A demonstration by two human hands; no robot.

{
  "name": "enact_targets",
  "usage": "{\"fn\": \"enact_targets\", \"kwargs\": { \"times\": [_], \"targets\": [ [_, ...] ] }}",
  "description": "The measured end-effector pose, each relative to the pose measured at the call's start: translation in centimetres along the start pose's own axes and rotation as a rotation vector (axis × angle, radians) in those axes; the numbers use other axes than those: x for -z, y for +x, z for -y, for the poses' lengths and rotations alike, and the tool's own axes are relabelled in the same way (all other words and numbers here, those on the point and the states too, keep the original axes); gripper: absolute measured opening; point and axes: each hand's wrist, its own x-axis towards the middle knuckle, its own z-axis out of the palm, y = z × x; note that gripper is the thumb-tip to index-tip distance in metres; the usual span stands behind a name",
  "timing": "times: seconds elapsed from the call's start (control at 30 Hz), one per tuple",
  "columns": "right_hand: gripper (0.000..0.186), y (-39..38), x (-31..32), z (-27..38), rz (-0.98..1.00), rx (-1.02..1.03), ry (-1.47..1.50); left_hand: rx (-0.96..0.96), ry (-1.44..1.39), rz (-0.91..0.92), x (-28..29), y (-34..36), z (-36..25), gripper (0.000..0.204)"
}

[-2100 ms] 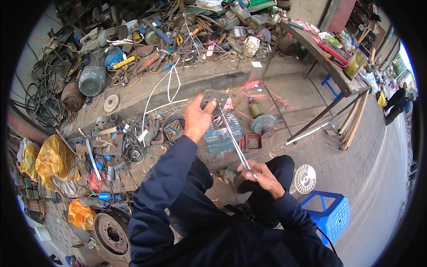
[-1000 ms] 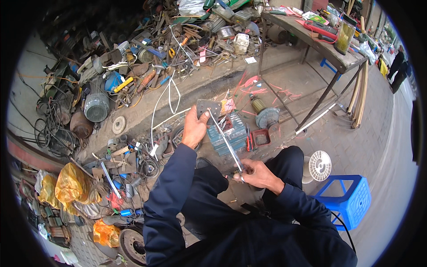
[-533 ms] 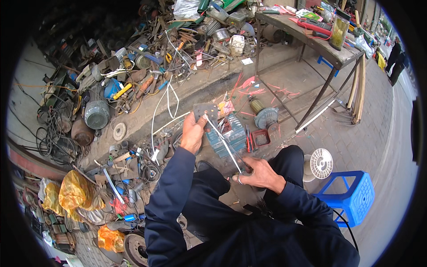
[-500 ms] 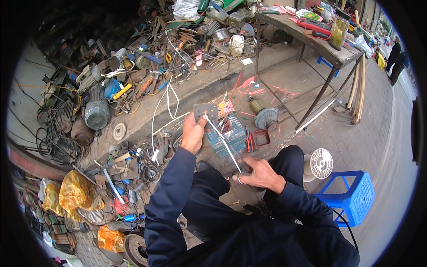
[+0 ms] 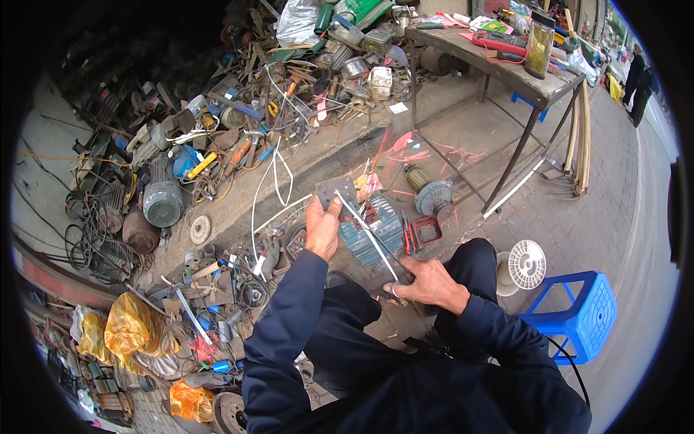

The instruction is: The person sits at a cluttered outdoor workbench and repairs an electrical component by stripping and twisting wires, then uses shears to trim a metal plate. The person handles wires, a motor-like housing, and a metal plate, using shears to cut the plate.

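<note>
My left hand (image 5: 323, 222) grips a grey metal plate (image 5: 337, 189) with holes, its thumb on the plate beside the end of a long white strand (image 5: 369, 233). The strand runs down, beside a thinner dark length, to my right hand (image 5: 428, 283), whose fingers are closed round their lower ends; exactly what these lengths are I cannot make out. Beneath them lie a blue-green ribbed motor housing (image 5: 372, 246), red-handled tools (image 5: 408, 235) and a red tray (image 5: 426, 230). A motor rotor with a grey end shield (image 5: 432, 194) lies behind the tray.
Old motors (image 5: 163, 204), scrap and cables crowd the left and back. A metal table (image 5: 463, 45) stands at back right. A white spool (image 5: 526, 264), blue plastic stool (image 5: 582, 318) and yellow bags (image 5: 132, 327) surround my legs. Two people (image 5: 636, 94) stand by the road at right.
Over two seconds my head view has shifted. The plate has tilted slightly, and my right hand has changed its grip on the lower ends, now with the back of the hand more upward.
</note>
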Motion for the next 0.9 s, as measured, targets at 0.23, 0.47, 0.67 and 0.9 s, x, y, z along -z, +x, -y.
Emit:
{"fn": "enact_targets", "kwargs": {
  "times": [0.23, 0.47, 0.67, 0.9],
  "targets": [
    [0.048, -0.1, 0.1, -0.9, -0.027, 0.019, 0.028, 0.021, -0.043, -0.014, -0.6, -0.2, -0.2, 0.015],
    [0.044, 0.1, -0.5, -1.3, -0.082, 0.095, 0.049, 0.026, -0.082, -0.067, -1.0, -0.3, -0.4, 0.016],
    [0.04, -0.1, -1.2, -1.4, -0.04, 0.04, 0.078, 0.056, -0.148, -0.073, -0.6, -0.3, -0.2, 0.017],
    [0.039, -0.2, -1.7, 0.5, 0.034, -0.114, 0.318, 0.074, -0.127, -0.053, -0.2, -0.1, 0.1, 0.013]
  ]
}}
